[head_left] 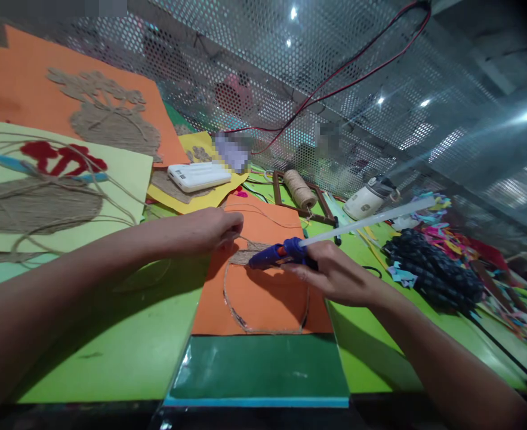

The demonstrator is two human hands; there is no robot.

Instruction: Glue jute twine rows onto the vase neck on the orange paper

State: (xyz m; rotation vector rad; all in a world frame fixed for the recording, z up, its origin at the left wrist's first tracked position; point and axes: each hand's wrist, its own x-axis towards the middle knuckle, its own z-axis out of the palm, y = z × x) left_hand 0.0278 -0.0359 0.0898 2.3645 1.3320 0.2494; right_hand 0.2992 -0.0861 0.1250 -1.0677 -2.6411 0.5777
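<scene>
My right hand (335, 272) grips a blue hot glue gun (281, 254) with a long translucent glue stick (370, 220) poking out of its back. Its nozzle meets a patch of twine rows (242, 257) on an orange sheet (267, 304). Below that patch, a twine outline of a rounded pot shape (228, 298) runs across the paper. At the sheet's left edge my left hand (225, 230) is closed, pinching a strand of jute twine (240, 237) that leads to the rows. Under the orange sheet lies a dark green board (263, 364).
Left are finished-looking twine pictures on orange paper (115, 128) and pale yellow paper (129, 179), with loose twine over them. A white power bank (198, 176) lies behind. Further right are a twine spool (299, 190), brown frame (285, 200), bottle (366, 200), dark checked cloth (433, 269) and scraps.
</scene>
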